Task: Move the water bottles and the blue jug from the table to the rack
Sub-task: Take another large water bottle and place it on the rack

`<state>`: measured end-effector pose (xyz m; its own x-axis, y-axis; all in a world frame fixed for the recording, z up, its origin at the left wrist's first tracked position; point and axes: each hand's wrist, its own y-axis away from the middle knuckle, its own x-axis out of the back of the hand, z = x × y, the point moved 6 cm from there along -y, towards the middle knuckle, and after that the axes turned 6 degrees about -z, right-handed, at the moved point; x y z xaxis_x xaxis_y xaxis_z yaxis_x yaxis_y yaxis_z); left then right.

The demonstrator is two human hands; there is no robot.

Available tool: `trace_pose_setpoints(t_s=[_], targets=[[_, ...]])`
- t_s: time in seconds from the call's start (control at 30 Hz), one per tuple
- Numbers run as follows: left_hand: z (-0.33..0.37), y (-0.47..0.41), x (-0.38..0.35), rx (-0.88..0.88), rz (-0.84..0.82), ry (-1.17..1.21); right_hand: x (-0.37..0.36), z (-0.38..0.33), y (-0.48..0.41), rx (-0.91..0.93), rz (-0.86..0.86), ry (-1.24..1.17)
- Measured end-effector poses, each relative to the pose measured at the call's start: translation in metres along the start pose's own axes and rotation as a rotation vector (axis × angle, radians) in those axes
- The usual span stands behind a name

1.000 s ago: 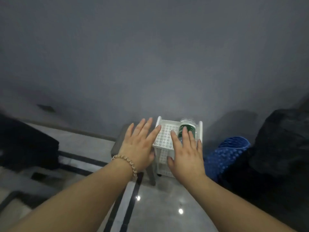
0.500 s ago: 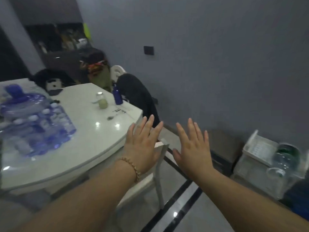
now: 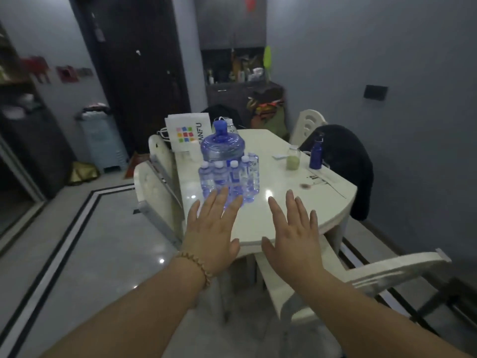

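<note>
Blue jug (image 3: 222, 146) sits left of middle on the white table (image 3: 284, 202), water bottles (image 3: 229, 179) packed round its near side. Jar (image 3: 293, 158) and dark blue flask (image 3: 316, 155) are off to the right, and a white bag (image 3: 188, 131) stands behind. Left hand (image 3: 211, 228) and right hand (image 3: 291, 233) hover over the near edge, fingers spread, holding nothing.

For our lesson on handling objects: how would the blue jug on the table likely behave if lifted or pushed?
The blue jug looks bulky with smooth rounded walls, so it may slip when gripped. Its wide base suggests it would slide, not tip. Fill level is unclear, so weight is uncertain.
</note>
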<state>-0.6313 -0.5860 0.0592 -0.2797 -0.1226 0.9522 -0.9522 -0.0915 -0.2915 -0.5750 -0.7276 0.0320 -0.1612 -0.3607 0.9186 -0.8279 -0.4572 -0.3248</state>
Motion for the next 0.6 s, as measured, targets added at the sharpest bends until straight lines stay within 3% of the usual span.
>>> trace_pose_setpoints(t_s=[0.3,0.6], targets=[[-0.131,-0.074,-0.054,-0.012,-0.024,-0.015,-0.093,-0.081,-0.125,-0.029,-0.021,-0.031],[-0.251,-0.183,-0.077,-0.042,0.008,-0.022,-0.13,-0.142,-0.26,-0.086,0.012,-0.009]])
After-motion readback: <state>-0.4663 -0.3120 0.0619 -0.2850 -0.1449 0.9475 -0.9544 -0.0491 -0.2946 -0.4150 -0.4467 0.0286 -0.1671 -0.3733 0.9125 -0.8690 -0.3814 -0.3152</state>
